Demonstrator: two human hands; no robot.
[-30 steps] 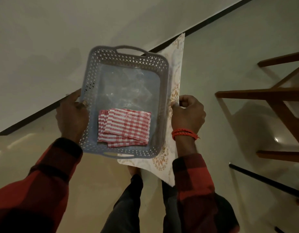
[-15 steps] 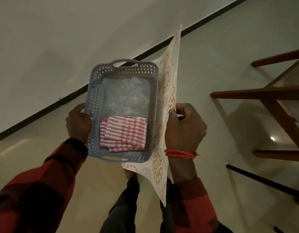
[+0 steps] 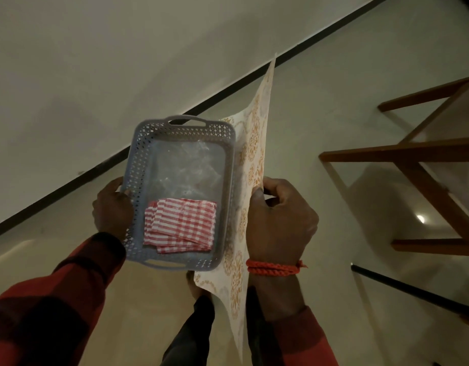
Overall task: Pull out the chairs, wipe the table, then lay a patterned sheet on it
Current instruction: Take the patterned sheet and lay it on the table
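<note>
The left hand (image 3: 112,207) grips the left rim of the grey perforated basket (image 3: 138,165), fingers curled round its edge. Inside, a folded red-and-white checked cloth (image 3: 182,225) lies against the near wall, with crumpled clear plastic (image 3: 188,167) behind it. Over the last second the patterned sheet (image 3: 255,143) has swung from lying flatter under the basket to standing nearly on edge along the basket's right side, and the basket has come lower and closer to the body. The right hand (image 3: 280,223) pinches that sheet's edge between thumb and curled fingers. At the right stands a wooden chair frame (image 3: 412,157). I judge the supplies are only being carried; wiping and laying have not begun.
</note>
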